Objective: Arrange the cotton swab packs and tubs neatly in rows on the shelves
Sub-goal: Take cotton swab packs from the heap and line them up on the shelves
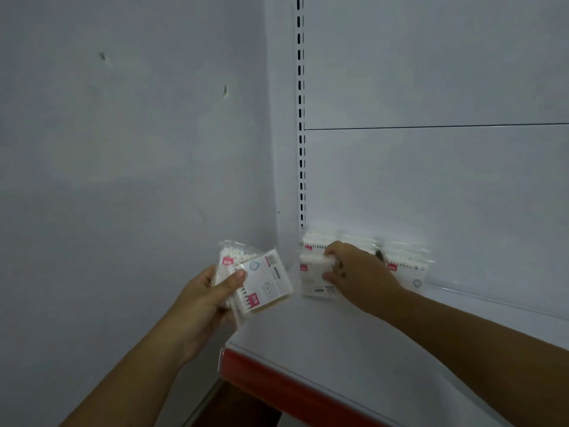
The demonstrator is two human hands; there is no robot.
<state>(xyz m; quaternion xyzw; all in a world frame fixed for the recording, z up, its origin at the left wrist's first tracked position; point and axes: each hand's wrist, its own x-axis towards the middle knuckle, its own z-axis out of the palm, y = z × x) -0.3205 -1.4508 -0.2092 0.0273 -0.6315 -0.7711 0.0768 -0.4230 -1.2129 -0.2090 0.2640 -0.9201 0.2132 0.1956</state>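
At lower centre, the right hand (360, 269) pinches a swab pack (312, 278) beside the back row (406, 266); the left hand (209, 300) grips a fanned stack (261, 285) that could slide loose.

I've one view only: a wide-angle head camera, facing forward and slightly down, close behind the fingers (332, 249), taking in the white red-edged shelf (338, 349) just beneath them.
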